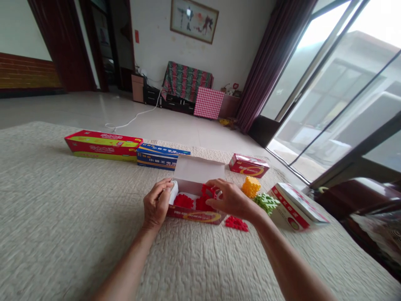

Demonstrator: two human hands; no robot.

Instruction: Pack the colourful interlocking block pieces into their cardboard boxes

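Note:
An open red cardboard box [194, 215] sits before me on the quilted cover, its white lid raised at the back. My left hand [157, 202] is closed around the box's left end, thumb at the white side flap [173, 192]. Inside lies a red toothed-edge foam piece [184, 201]. At the right end, my right hand [230, 196] reaches into the box, fingers bent round another red toothed foam piece [208, 191] that stands upright. One more red toothed piece [236, 223] lies flat outside, under my right wrist.
Right of the box stand a yellow foam cube [251, 187], a green toothed piece [267, 203] and a white-and-red box [299, 207]. Behind are a small red box [249, 166], a blue box [163, 156] and a long red-and-green box [105, 145]. The quilted cover [78, 209] spreads underneath.

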